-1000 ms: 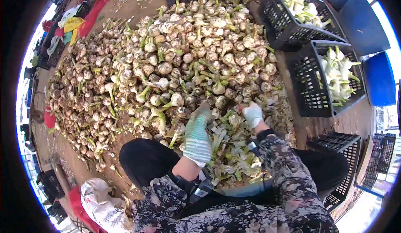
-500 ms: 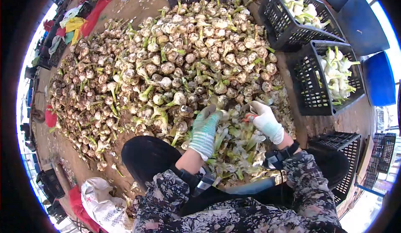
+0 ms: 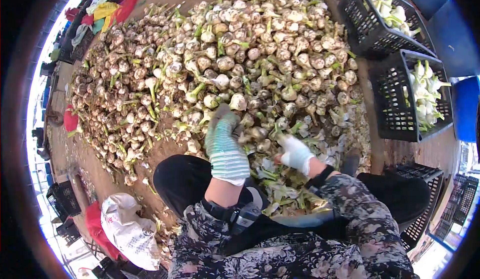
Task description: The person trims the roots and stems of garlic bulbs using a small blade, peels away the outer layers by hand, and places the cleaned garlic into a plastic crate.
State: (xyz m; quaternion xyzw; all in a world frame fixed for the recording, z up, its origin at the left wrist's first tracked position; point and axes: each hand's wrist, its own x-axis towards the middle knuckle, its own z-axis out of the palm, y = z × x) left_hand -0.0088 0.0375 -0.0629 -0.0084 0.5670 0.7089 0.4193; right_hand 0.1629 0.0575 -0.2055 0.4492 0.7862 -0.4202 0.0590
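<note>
My left hand (image 3: 226, 139), in a green-and-white striped glove, reaches over the near edge of a large heap of garlic bulbs (image 3: 200, 61). Its fingers are stretched forward with the thumb apart, close beside a pale garlic bulb (image 3: 238, 101); I see nothing held in it. My right hand (image 3: 296, 155), in a white glove, is closed above the trimmed leaves and peelings (image 3: 282, 189). A bit of red-orange shows at its fingers, which looks like the handle of a small tool; the rest is hidden and blurred.
Two black crates (image 3: 395, 121) with cleaned white garlic (image 3: 426, 96) stand at the right, near blue containers (image 3: 465, 109). Another black crate (image 3: 422, 189) is beside my right knee. A white sack (image 3: 127, 231) lies at lower left. My knees flank the peelings.
My left hand has moved left and forward onto the heap, away from the right hand. My right hand has moved left and slightly down. The view has shifted, so the heap appears further right.
</note>
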